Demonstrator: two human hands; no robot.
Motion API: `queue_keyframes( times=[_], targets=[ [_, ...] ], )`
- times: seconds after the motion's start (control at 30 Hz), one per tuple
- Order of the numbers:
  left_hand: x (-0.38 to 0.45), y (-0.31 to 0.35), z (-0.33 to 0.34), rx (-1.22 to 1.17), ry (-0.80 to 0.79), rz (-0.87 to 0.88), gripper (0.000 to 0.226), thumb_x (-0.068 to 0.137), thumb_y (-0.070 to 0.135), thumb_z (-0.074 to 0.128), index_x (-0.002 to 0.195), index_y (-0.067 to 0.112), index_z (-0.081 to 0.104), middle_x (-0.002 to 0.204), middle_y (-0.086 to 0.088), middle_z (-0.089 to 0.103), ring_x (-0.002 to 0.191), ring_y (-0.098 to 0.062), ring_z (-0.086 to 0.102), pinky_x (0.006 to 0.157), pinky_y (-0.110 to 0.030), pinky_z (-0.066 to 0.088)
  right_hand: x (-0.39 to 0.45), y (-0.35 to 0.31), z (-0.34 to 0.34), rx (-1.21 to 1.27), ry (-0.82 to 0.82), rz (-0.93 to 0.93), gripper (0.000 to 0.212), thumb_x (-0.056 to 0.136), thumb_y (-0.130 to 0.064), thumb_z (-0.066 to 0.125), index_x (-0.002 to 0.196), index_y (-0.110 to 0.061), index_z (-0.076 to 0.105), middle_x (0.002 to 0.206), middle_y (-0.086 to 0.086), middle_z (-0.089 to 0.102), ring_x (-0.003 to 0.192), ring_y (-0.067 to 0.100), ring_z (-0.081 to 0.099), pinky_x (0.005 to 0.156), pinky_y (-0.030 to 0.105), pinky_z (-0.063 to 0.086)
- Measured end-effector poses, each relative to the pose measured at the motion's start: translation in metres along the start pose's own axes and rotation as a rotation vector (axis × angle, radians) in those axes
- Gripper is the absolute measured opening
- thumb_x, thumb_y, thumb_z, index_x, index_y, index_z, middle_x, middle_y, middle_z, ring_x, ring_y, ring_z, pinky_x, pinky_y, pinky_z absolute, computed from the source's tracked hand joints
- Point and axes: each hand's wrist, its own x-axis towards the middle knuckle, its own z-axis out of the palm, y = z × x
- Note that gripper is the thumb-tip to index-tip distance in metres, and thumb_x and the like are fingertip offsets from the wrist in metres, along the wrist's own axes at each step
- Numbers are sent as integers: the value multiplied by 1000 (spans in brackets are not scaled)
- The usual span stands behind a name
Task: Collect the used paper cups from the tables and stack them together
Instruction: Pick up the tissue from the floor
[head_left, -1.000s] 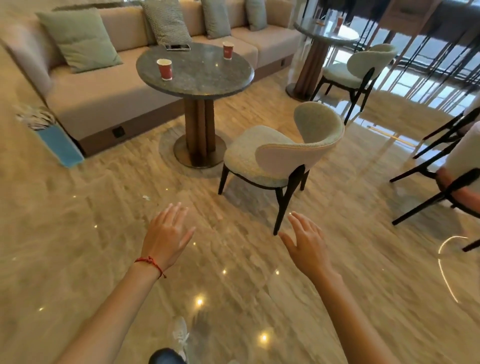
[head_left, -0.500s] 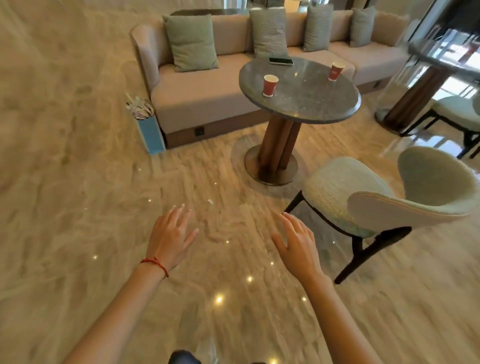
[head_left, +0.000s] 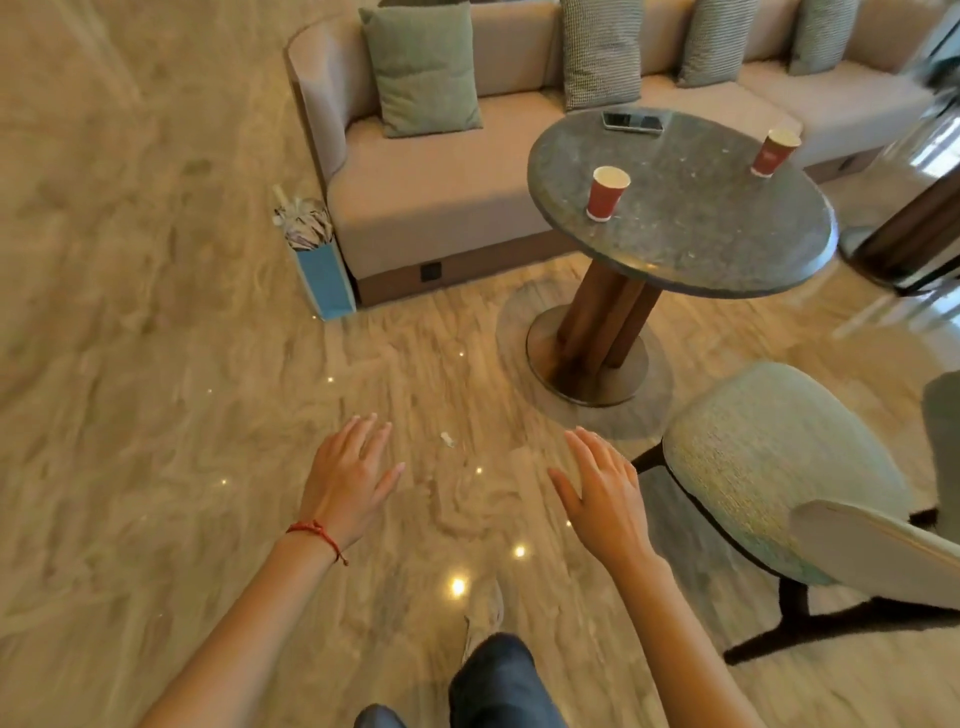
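The person has walked closer, and the round grey stone table (head_left: 727, 249) now looks bigger and nearer than it did a moment ago. It has slid from the far side of the view to just up and to the right of the hands. That means the walk is almost over, and I think reaching comes next.

The left hand (head_left: 345, 478) is held out flat over the shiny floor (head_left: 130, 415), with its fingers straight and apart. Its grip is wide and holds nothing. A thin red string band (head_left: 317, 532) sits on its wrist. The right hand (head_left: 602, 491) is the same, with a wide grip and nothing in it.

The near red paper cup (head_left: 608, 193) stands up straight on the table, ahead of the right hand and a bit to its right, still out of reach. The far red paper cup (head_left: 774, 152) stands at the back edge of the table, farther away from both hands. A dark flat phone (head_left: 632, 122) lies on the far side of the table too.

A pale green padded chair (head_left: 769, 467) sits just to the right of the right hand. A beige sofa (head_left: 441, 187) with green cushions is behind the table. No cup has been picked up yet, so the job is only starting. The near cup looks like the easy one to take first.
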Motion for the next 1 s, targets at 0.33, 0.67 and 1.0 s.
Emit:
queue_keyframes(
  times=[0.33, 0.67, 1.0],
  targets=[
    [143, -20, -13, -57, -64, -65, 87, 91, 59, 3, 124, -2, 55, 130, -23, 54, 121, -39, 51, 99, -49, 40, 164, 3, 14, 32, -125, -1, 56, 96, -44, 42, 145, -19, 31, 151, 1, 33, 140, 18, 28, 114, 35, 23],
    [299, -72, 75, -202, -116, -102, 52, 93, 34, 49, 135, 4, 44, 142, -13, 43, 134, -25, 35, 110, -36, 26, 287, 6, 95, 81, -181, 152, 54, 96, -40, 44, 145, -19, 32, 151, 2, 33, 140, 19, 28, 114, 37, 22],
    [385, -105, 244, -312, -207, -216, 49, 93, 29, 51, 137, 8, 43, 145, -11, 40, 135, -24, 33, 109, -30, 24, 370, 78, 241, 33, -203, 131, 52, 92, -31, 56, 137, -8, 45, 141, 14, 47, 129, 31, 45, 105, 43, 33]
  ],
)
